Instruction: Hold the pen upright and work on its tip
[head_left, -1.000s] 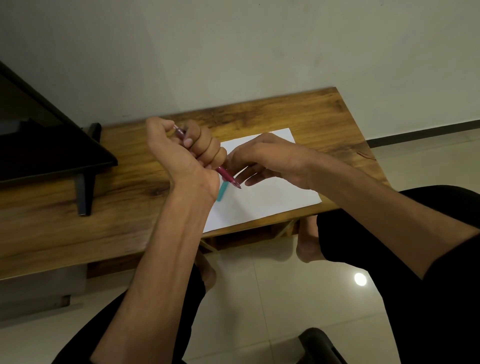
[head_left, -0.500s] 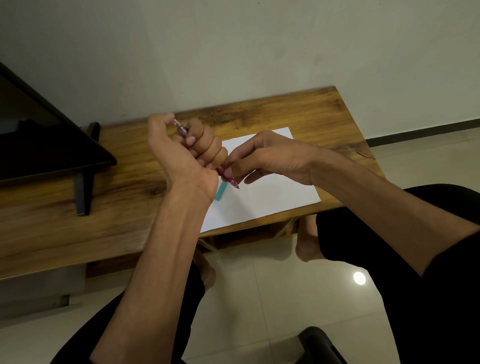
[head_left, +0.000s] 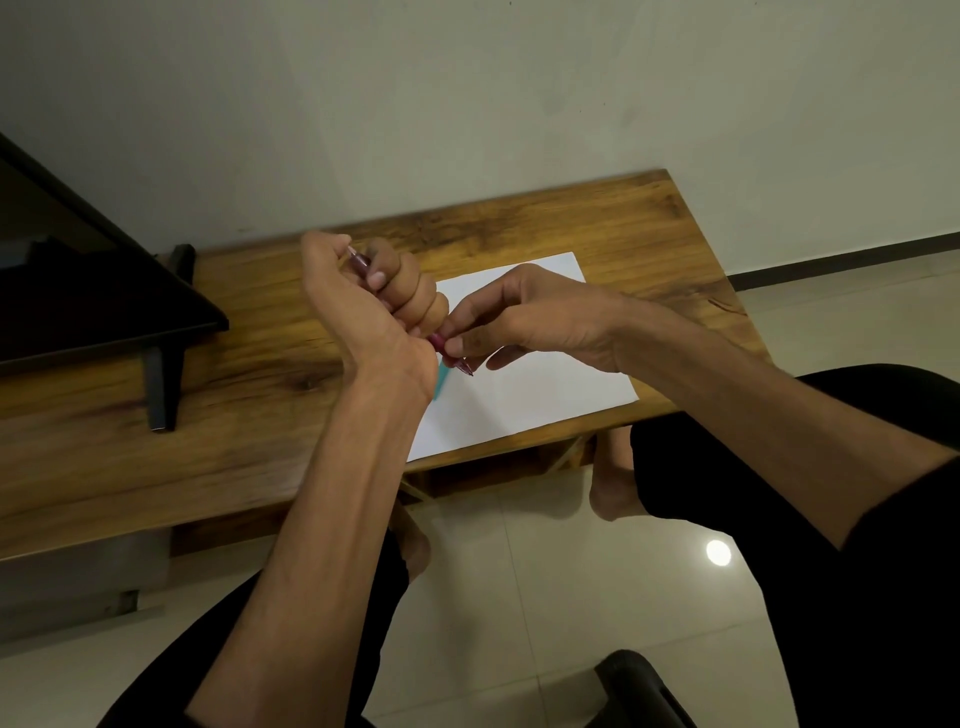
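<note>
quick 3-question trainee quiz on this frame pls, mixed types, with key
1. True or false: the left hand has its fingers curled round the pink pen.
2. Which part of the pen does the right hand pinch? A) the tip end B) the top end C) none of it
3. Fill in: a teal object lies on the white ____, which rests on the wooden table.

Key: 1 true; 2 A; 3 paper
</note>
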